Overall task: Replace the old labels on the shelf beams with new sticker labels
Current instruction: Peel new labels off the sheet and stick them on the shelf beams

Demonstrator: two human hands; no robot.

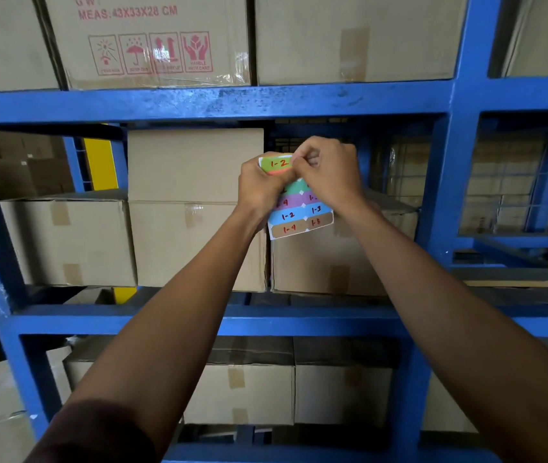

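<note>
Sticker sheet held up in front of the middle shelf bay, between both raised hands, below the upper beam and not touching it. Sheet is white with rows of coloured labels, two per row: purple, blue, brown rows visible lower down, red handwritten codes "1-2", "1-3", "1-4" readable, others partly covered. Green label reading "1-2" sits at the top left corner of the sheet. Left hand fingers curled closed around the sheet's left edge, thumb near the green label. Right hand fingers bent, thumb and forefinger pinched together at the green label's right end; cannot tell if that end is lifted off the backing. Both forearms bare, a dark sleeve shows at bottom left. Blue metal rack, scuffed paint on the upper beam, no label visible on it. Lower beam runs behind the forearms. Taped cardboard boxes fill the middle bay directly behind the sheet, more boxes above and below. Top box carries red handling symbols and "MEAS: 43X33X28 CM".
</note>
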